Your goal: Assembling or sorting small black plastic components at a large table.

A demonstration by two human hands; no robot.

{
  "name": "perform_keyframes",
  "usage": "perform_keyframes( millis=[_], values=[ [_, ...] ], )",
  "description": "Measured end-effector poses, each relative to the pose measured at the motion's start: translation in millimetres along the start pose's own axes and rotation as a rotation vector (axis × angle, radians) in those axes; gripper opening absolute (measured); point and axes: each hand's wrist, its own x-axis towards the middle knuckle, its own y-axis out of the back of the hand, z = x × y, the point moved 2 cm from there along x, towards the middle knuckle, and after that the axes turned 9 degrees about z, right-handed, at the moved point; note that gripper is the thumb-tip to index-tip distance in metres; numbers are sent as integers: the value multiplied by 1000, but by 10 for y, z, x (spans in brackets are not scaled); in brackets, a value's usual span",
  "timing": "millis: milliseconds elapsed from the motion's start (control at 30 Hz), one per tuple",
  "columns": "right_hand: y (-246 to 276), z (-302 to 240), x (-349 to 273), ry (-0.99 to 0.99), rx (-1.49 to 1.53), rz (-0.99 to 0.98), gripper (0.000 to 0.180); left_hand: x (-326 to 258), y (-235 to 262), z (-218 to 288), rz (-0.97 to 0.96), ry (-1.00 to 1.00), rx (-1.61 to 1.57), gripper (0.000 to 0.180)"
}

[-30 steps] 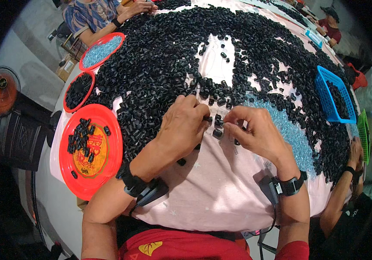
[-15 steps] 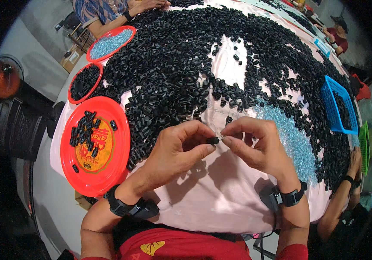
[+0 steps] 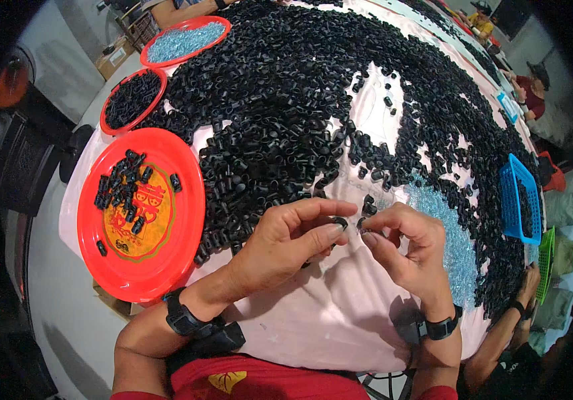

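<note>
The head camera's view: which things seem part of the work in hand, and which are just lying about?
Seemingly in use: small black piece, held in the left hand; heaped black pieces; shiny bluish pieces beside the right hand; large red tray holding black pieces.

Probably just lying about: cardboard box; fan.

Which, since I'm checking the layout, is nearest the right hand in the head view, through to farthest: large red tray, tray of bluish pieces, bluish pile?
1. Bluish pile: just right of the right hand.
2. Large red tray: at the left.
3. Tray of bluish pieces: upper left.
</note>
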Motion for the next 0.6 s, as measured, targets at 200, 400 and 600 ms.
perform_keyframes(
  millis=[200, 400, 600],
  values=[
    [-22, -40, -11, 17, -13, 6, 14, 24, -2, -1, 15, 230, -192, 25],
    [-48, -103, 1, 152, -59, 50, 21, 28, 13, -90, -13, 220, -287, 24],
    [-72, -109, -37, 194, -93, 71, 27, 27, -34, -123, -53, 236, -330, 30]
  ],
)
